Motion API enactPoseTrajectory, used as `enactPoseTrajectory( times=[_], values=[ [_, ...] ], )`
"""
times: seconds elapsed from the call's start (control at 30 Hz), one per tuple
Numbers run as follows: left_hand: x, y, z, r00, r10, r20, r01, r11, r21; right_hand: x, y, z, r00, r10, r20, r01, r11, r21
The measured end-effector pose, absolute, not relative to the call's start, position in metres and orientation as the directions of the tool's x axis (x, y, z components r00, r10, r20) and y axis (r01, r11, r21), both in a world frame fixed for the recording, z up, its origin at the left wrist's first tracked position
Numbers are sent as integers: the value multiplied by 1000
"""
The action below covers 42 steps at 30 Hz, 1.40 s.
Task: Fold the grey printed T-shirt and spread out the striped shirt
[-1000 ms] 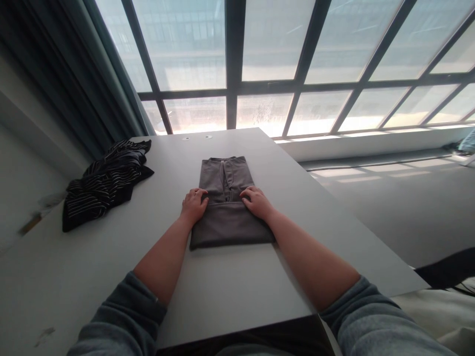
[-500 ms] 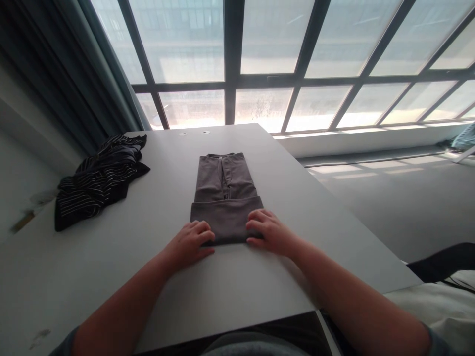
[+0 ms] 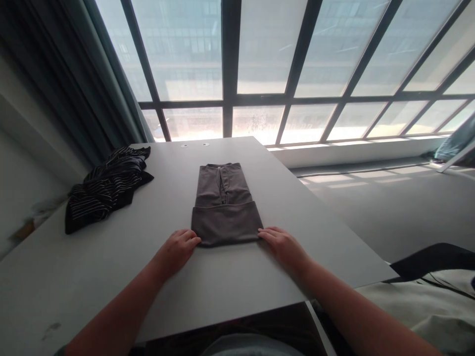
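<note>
A folded grey-brown garment (image 3: 226, 222) lies flat on the white table in front of me. Its near part is turned up as a wide band, and a seamed front opening shows in the far part; whether it is trousers or a shirt I cannot tell. My left hand (image 3: 180, 249) pinches the near left corner, fingertips on top of the cloth. At the near right corner, my right hand (image 3: 284, 247) is closed on the fabric in the same way, its thumb mostly hidden.
A heap of black, white-striped cloth (image 3: 107, 193) lies at the table's left. The white table (image 3: 304, 257) ends on the right above a grey floor. Windows (image 3: 193, 54) and a dark curtain (image 3: 70, 74) stand beyond. Pale fabric with a black strap (image 3: 438, 259) is at lower right.
Both hands have moved outward, from resting on the folded band to its near left and right corners. The fingers now close on the edges. The camera view has tilted up slightly.
</note>
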<state>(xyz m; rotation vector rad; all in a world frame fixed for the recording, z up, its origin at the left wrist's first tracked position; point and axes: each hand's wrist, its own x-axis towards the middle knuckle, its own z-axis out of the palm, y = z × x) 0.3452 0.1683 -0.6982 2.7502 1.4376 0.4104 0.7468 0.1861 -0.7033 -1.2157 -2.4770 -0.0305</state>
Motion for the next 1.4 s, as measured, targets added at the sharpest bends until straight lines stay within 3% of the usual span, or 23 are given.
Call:
enactPoseTrajectory(
  times=[0.23, 0.33, 0.43, 0.5, 0.63, 0.73, 0.83, 0.97, 1.03, 1.17, 1.4],
  values=[
    [355, 126, -685, 601, 797, 62, 779, -601, 176, 777, 159, -687, -597, 742, 304, 708, 666, -235],
    [359, 92, -675, 653, 757, 1, 727, -627, 279, 795, 135, -679, -637, 735, 232, 671, 677, -302],
    [355, 76, -674, 672, 739, 41, 657, -622, 426, 805, 118, -670, -664, 732, 157, 639, 663, -390],
    [350, 81, -681, 622, 778, 95, 667, -589, 457, 805, 118, -665, -647, 749, 143, 631, 632, -450],
    [339, 118, -704, 480, 866, 136, 760, -489, 429, 795, 153, -668, -610, 783, 122, 608, 561, -561],
    [335, 158, -715, 468, 868, 169, 766, -493, 412, 786, 203, -681, -604, 791, 100, 557, 508, -658],
    [334, 211, -720, 417, 879, 232, 798, -476, 370, 775, 263, -694, -488, 866, 105, 553, 400, -730],
    [339, 292, -726, 6, 971, 239, 938, -88, 334, 746, 344, -706, -314, 939, 141, 641, 319, -698],
    [344, 329, -728, -81, 978, 193, 939, 9, 344, 730, 379, -710, -286, 948, 138, 636, 296, -713],
    [353, 380, -733, -98, 984, 147, 908, 28, 418, 710, 432, -717, -305, 948, 93, 563, 258, -785],
    [364, 426, -743, -122, 982, 144, 856, 30, 516, 695, 487, -722, -340, 937, 81, 582, 277, -765]
  ],
)
